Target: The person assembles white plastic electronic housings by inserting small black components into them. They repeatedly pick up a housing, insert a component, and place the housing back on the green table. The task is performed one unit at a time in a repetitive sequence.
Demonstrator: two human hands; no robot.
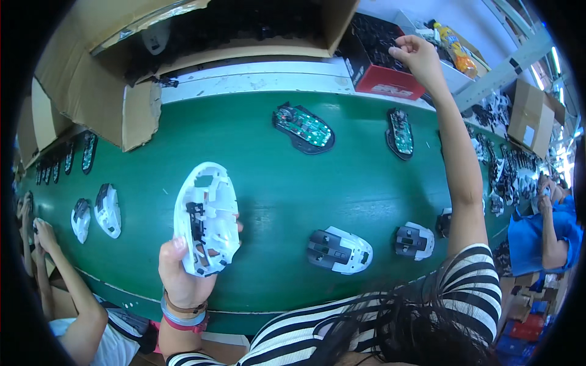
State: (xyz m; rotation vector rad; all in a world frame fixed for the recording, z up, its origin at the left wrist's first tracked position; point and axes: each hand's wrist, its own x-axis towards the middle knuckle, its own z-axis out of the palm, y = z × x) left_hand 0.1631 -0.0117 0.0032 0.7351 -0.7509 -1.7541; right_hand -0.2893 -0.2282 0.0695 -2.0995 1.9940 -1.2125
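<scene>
Currently, grasps a white computer mouse shell [215, 207] in the left hand [190, 280], with the thumb against its lower left edge and the other fingers mostly hidden behind, showing slightly past the right edge. Holds the shell above the green worktable [268, 213], up on end, hollow inside toward the head, with a black insert [196, 222] along its left side; well apart from the right hand, below and left of it. Holds the left forearm up from the lower edge, with wrist bands [185, 320] beneath the palm. Holds the right arm stretched across the worktable, placing the right hand [420, 59] at the right side of a red box [386, 83] of small black parts [371, 38]. Curls the right fingers close to the thumb; cannot tell whether pinching anything. Leaves a circuit board in a black mouse base [308, 129] beyond the shell, and a grey-and-white mouse shell [340, 250] to its right.
</scene>
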